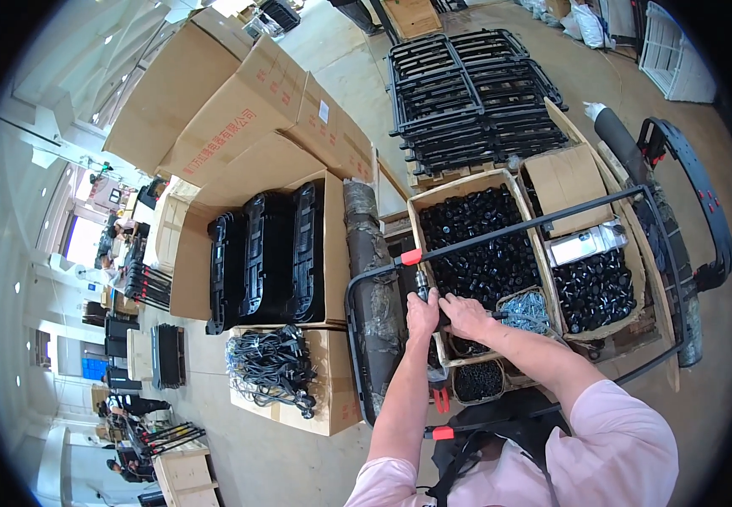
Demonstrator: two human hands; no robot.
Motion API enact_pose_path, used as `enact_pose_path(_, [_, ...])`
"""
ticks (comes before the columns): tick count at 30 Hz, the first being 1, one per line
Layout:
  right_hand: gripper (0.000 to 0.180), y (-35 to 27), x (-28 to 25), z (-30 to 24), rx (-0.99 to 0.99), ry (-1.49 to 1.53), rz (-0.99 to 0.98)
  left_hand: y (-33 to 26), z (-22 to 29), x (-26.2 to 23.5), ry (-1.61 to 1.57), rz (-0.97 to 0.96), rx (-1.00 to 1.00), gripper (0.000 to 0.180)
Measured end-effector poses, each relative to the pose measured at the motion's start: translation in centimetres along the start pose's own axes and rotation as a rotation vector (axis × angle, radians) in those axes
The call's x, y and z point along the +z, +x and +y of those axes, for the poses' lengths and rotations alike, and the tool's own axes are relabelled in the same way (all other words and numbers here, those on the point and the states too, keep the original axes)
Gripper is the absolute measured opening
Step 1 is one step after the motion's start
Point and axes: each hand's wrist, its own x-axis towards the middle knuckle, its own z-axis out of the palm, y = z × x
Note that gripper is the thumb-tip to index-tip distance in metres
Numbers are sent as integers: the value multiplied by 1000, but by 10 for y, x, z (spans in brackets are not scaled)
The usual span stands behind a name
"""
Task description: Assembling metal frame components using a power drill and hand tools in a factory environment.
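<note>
A power screwdriver with a silver nose and dark body is held between both hands, its tip at a red bracket on a black tubular frame. My left hand is closed around the front of the tool, just below the bracket. Beside it, my right hand grips the tool's dark body, which the fingers partly cover. The frame lies across the parts boxes and a wrapped roller post. Another red bracket sits on its near side, close to my body.
Boxes of black knobs and silver screws lie under the frame. At left, an open carton holds black plastic cases; cables are heaped on a nearer carton. Stacked black frames stand beyond. People work far left.
</note>
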Motion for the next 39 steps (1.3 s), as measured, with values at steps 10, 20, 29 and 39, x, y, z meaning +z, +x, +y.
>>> enact_pose_path(10, [55, -5, 7, 5, -40, 28, -7, -14, 7, -8, 65, -61, -117, 76])
enact_pose_path(20, [55, -12, -1, 0, -67, 62, -12, -18, 3, -7, 80, -71, -151, 77])
enact_pose_path(29, [57, -32, 6, -17, -31, 4, -4, -32, -14, -12, 77, -95, -61, 74])
enact_pose_path(39, [68, -163, -15, -127, 42, -111, 65, -199, -33, -79, -602, -98, 69, 56])
